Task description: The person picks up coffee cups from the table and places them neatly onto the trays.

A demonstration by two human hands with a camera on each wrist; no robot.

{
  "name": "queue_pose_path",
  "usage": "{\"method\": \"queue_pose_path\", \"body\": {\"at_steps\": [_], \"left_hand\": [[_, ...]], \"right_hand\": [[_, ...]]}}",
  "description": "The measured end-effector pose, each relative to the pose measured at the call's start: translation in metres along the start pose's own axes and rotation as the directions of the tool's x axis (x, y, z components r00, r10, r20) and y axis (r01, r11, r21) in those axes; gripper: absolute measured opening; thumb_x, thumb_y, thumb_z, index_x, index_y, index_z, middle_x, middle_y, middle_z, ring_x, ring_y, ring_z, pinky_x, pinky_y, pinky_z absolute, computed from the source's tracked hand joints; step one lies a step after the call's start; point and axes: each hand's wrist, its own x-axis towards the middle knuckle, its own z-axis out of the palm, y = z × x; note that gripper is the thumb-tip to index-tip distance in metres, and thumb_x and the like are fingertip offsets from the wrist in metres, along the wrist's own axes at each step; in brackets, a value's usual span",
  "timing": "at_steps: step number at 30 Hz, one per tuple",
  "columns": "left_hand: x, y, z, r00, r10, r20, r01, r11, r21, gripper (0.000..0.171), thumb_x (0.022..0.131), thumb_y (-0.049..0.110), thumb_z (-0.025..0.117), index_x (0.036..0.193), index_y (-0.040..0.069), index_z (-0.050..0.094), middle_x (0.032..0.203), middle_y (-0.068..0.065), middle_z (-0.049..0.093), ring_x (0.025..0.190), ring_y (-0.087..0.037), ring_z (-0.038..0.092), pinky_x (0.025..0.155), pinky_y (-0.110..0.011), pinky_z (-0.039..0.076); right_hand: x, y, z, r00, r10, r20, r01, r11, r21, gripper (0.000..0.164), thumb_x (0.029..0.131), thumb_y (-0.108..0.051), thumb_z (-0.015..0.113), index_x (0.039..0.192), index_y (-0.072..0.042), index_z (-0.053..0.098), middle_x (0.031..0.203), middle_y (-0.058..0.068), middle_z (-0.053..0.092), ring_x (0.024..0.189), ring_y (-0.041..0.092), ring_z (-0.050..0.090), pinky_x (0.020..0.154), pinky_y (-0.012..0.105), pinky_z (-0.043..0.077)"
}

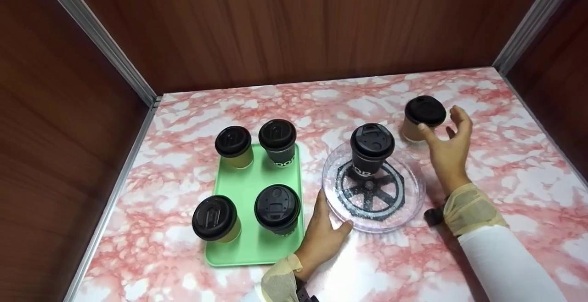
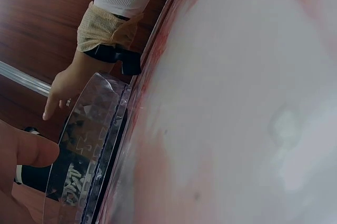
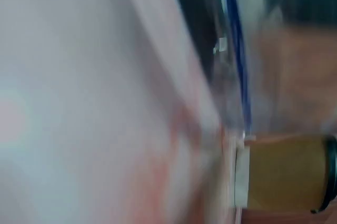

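My left hand (image 1: 321, 235) touches the near-left side of a clear round tray (image 1: 415, 201), thumb and fingers spread along its outer wall. A dark wheel-like pattern shows through the tray's base. On its far part stands a black paper cup (image 1: 366, 166) with a black lid. My right hand (image 1: 450, 152) is at a tan paper cup (image 1: 412, 130) with a black lid, behind the tray to the right. Its thumb overlaps the cup's near side, while the other fingers spread out to the right of the lid. The right wrist view shows this tan cup (image 3: 287, 174) low on the right.
A green rectangular tray (image 1: 239, 185) lies on the left, bearing two tan cups (image 1: 242, 158) and two black cups (image 1: 281, 156), all lidded, near its corners. The tabletop (image 1: 183, 265) is pink-and-white marbled. Wood-look panels (image 1: 298, 26) enclose the back and sides.
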Motion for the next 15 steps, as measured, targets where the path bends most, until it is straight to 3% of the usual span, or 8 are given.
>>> {"method": "queue_pose_path", "body": {"at_steps": [8,15], "left_hand": [[0.001,-0.002,0.002,1.000,0.018,-0.015,-0.018,1.000,0.017,0.095,0.086,0.019,0.070,0.155,-0.001,0.006,0.159,-0.020,0.015,0.143,-0.032,0.017,0.116,-0.045,0.016],[0.001,-0.001,0.002,1.000,0.010,-0.015,-0.010,1.000,0.025,0.096,0.086,0.018,0.070,0.155,0.002,0.005,0.159,-0.018,0.014,0.143,-0.030,0.018,0.116,-0.043,0.017]], "right_hand": [[0.027,0.010,-0.009,0.988,0.099,0.118,-0.085,0.989,-0.118,0.092,0.079,-0.023,0.082,0.152,-0.018,0.027,0.148,0.007,0.034,0.134,0.015,0.032,0.105,0.034,0.031],[0.045,0.019,-0.013,0.957,0.150,0.249,-0.080,0.959,-0.271,0.104,0.078,-0.030,0.083,0.156,-0.016,0.015,0.154,0.012,0.029,0.140,0.022,0.026,0.110,0.041,0.026]]}}
